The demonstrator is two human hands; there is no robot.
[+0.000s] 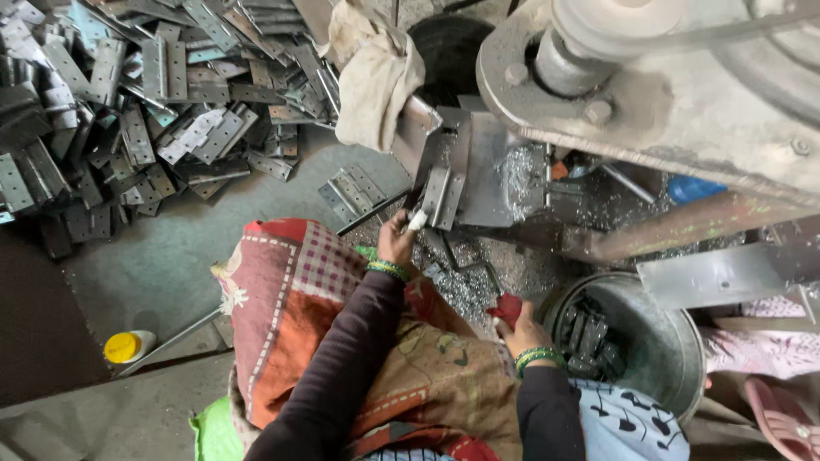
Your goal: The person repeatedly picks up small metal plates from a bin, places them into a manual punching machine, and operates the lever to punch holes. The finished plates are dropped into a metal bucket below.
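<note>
My left hand (398,241) reaches forward to the grey press machine (649,94) and pinches the lower end of a flat metal hinge plate (437,198) lying on the machine's bed, with a white wrap on one finger. My right hand (518,329) rests lower right beside the metal bucket (666,341), closed on a small red cloth (509,307). Both wrists carry green bangles over dark sleeves. A patterned red and brown cloth (299,299) covers my lap.
A big heap of grey hinge plates (145,111) fills the floor at upper left, with a few loose plates (350,192) nearer. Metal shavings (465,286) lie under the machine. A dirty rag (371,77) hangs there. A yellow-capped bottle (126,346) sits lower left. The bucket holds dark hinges.
</note>
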